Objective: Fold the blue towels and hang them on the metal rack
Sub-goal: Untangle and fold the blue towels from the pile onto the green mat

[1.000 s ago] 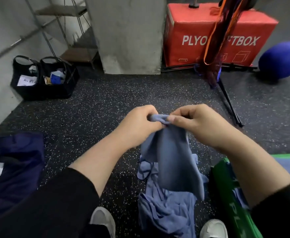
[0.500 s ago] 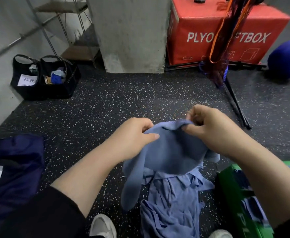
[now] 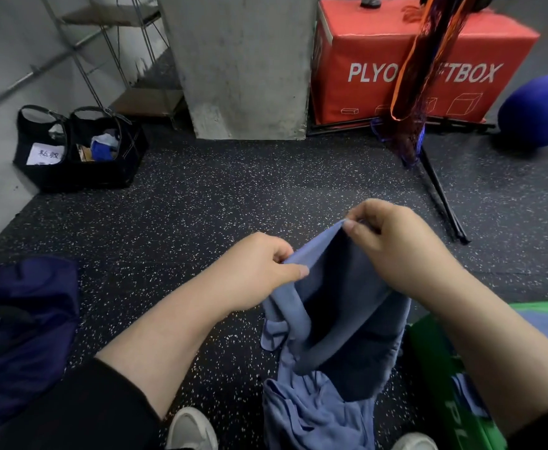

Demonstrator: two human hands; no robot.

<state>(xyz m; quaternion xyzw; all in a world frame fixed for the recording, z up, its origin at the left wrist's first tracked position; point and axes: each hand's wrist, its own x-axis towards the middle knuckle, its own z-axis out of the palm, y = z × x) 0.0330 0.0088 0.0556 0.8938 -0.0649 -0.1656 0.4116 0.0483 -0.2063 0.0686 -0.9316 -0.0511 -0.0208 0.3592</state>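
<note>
A blue towel (image 3: 337, 306) hangs between my hands above the speckled floor. My left hand (image 3: 259, 267) pinches its upper edge at the left. My right hand (image 3: 392, 245) pinches the same edge higher and to the right, so the cloth is spread open with a dark fold inside. More blue towels (image 3: 311, 414) lie crumpled on the floor below, between my shoes. A metal rack (image 3: 110, 53) with shelves stands at the back left by the wall.
A concrete pillar (image 3: 243, 66) rises at the back centre with a red plyo box (image 3: 422, 60) to its right. Black bags (image 3: 78, 151) sit back left. A navy bag (image 3: 19, 319) lies left, a green box (image 3: 444, 384) right, and a black stand leg (image 3: 441, 199) crosses the floor.
My hands have drawn apart along the towel's edge, the right one rising and the left one dropping, and the towel has opened out between them.
</note>
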